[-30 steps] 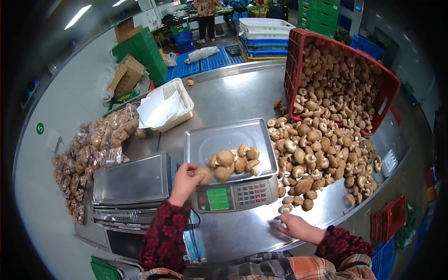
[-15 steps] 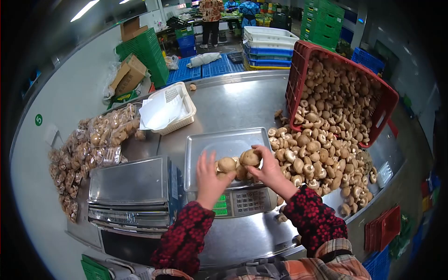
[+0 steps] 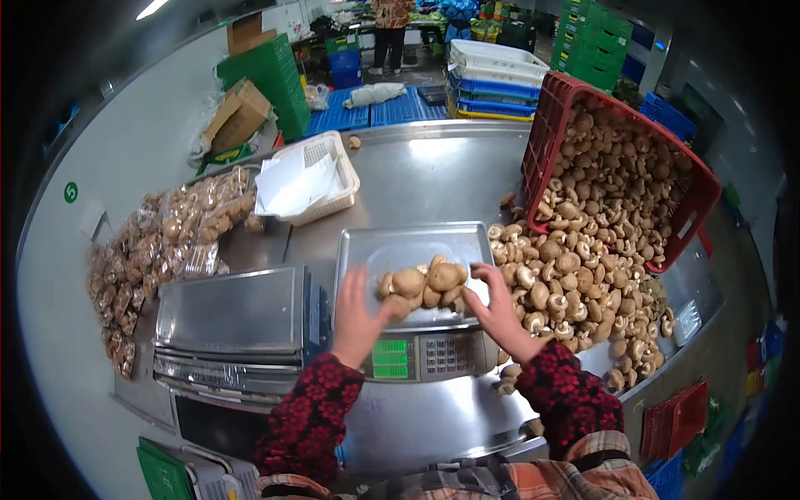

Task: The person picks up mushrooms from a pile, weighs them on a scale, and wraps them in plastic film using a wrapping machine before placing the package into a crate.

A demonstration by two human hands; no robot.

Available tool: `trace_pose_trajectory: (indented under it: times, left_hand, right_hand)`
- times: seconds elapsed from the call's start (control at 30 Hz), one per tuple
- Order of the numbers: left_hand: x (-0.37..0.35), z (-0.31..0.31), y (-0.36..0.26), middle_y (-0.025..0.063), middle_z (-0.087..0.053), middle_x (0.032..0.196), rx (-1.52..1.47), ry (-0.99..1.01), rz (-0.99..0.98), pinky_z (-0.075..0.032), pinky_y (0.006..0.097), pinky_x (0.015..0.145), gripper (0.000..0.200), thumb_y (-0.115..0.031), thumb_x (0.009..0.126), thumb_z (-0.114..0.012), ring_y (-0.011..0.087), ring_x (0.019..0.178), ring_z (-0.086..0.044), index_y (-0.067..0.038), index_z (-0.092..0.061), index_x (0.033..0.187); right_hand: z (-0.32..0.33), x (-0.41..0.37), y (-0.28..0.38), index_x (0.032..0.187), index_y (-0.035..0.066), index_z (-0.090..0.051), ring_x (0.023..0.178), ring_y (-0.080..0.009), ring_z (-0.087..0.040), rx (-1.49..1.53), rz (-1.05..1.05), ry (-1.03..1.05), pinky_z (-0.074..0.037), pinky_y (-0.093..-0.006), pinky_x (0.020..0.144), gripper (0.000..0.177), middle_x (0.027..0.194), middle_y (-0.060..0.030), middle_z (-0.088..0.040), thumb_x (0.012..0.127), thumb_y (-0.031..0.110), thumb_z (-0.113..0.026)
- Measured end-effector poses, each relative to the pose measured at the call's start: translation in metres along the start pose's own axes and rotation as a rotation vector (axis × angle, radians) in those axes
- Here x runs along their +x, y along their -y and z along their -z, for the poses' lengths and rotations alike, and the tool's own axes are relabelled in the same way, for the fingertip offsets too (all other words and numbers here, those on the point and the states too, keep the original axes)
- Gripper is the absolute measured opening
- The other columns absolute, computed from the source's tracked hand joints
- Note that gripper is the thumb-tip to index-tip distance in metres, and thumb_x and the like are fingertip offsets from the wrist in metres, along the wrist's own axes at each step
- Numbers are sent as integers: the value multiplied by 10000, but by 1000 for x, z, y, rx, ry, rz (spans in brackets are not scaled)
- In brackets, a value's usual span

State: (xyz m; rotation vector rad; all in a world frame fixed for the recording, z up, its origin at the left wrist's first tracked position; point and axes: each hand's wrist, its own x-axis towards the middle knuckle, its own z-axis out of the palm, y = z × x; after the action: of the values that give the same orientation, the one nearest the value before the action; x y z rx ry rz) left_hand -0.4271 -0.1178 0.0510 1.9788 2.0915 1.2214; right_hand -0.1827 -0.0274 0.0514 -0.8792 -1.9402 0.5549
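A small heap of brown mushrooms lies on the metal pan of a digital scale. My left hand is at the heap's left side, fingers apart, slightly blurred, its thumb close to the nearest caps. On the other side my right hand is open too, thumb and fingers spread beside the heap. Neither hand holds a mushroom. Below the pan, the scale's green display is lit, but its digits cannot be read. Nothing shows under the heap.
A red crate lies tipped at the right, spilling loose mushrooms onto the steel table. Wrapped mushroom packs pile up at the left. A second scale and a white basket with papers stand nearby. People stand far behind.
My right hand has let go of a mushroom, which now rests on the heap. Both hands have drawn slightly outward. The whole view has shifted a little.
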Motion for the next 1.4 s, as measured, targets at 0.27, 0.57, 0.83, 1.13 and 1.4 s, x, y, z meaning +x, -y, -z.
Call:
trace_pose_trajectory:
  times: [0.27,0.57,0.83,1.13,1.4]
  left_hand:
    - [-33,71,2,193,-462,1249,-340,-104,192,-374,373,972,465,-185,929,-496,304,1141,-474,30,-357,1317]
    - [-50,80,-1,200,-475,1240,-526,-63,246,-415,343,923,484,-207,945,-491,239,1082,-518,39,-333,1331]
    - [-33,63,7,205,-493,1216,-515,161,353,-461,310,823,521,-259,923,-533,224,981,-557,22,-350,1321]
    - [15,-33,56,256,-489,1218,-552,425,567,-389,384,967,795,-356,755,-688,346,1125,-501,-23,-315,1374]
    - [17,25,28,239,-459,1258,-517,350,351,-382,394,978,846,-288,672,-747,343,1148,-473,17,-333,1344]
  right_hand:
    - [62,-173,-7,1055,87,-555,1051,-302,-484,-502,84,785,-384,-423,884,332,1056,-106,-541,741,166,-627]
    - [67,-193,8,1082,132,-570,914,-312,-528,-483,-234,688,-452,-405,767,373,943,-132,-521,742,248,-671]
    - [40,-127,2,987,35,-614,634,-224,-602,1,-436,350,-476,-316,546,262,813,-128,-614,862,265,-596]
    - [-13,29,-54,875,10,-646,461,-100,-498,190,-835,563,-367,-236,407,194,593,-34,-571,839,181,-563]
    - [-5,21,-1,947,4,-568,493,-94,-472,251,-748,385,-397,-261,421,171,650,-12,-518,811,108,-577]
